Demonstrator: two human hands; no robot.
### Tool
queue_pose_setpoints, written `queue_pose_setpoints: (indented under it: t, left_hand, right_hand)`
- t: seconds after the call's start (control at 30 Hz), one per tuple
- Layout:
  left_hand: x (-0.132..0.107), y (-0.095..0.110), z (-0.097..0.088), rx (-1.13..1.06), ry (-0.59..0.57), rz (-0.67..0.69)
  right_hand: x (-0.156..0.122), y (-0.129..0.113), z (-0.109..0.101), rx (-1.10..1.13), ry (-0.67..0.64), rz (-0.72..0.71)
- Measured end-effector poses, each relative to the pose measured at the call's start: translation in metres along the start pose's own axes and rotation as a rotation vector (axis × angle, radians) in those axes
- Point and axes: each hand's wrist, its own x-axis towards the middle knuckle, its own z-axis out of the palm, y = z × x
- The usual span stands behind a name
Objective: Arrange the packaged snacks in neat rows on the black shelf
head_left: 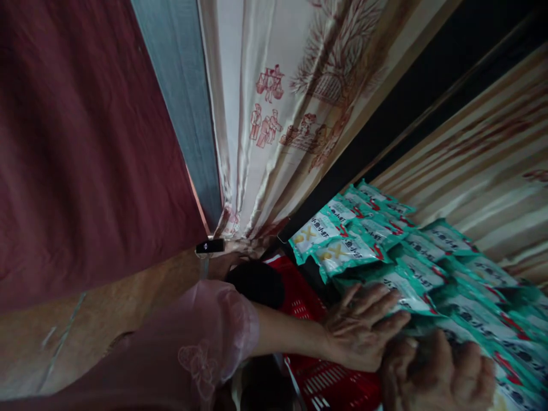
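Observation:
My left hand [363, 328], in a sheer pink sleeve, lies with its fingers stretched flat on a row of teal and white snack packets [398, 251]. My right hand [436, 371] is curled closed at the bottom edge, its fingers wrapped over the near packets in the same row. The packets stand packed side by side and run from the centre towards the lower right. A red plastic basket [325, 382] sits under my left wrist.
A cream curtain with red printed figures [274, 114] hangs in the centre, a dark red cloth [85, 142] fills the left. A striped beige fabric [483, 160] lies at the right. A small black device [209, 246] sits near the curtain's foot.

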Motion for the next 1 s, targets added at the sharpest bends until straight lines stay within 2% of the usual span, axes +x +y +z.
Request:
queue_pose_setpoints:
  t: [0.17,0.33,0.57,0.8,1.0]
  left_hand:
    - [0.007,-0.006,-0.002,-0.035,-0.006,-0.034]
    - [0.009,-0.012,0.003,-0.044,-0.010,-0.030]
    - [0.011,0.000,-0.005,-0.030,-0.040,-0.067]
    - [0.011,0.002,0.002,0.035,-0.021,-0.084]
    - [0.004,-0.002,-0.008,0.051,-0.040,-0.073]
  right_hand:
    - [0.000,0.000,0.006,-0.014,0.045,0.014]
    - [0.001,0.001,0.013,-0.067,-0.021,0.024]
    - [-0.002,0.014,0.012,-0.017,0.104,-0.034]
    - [-0.004,0.009,0.003,-0.005,0.021,0.117]
    - [0.001,-0.003,-0.002,0.030,-0.025,0.234]
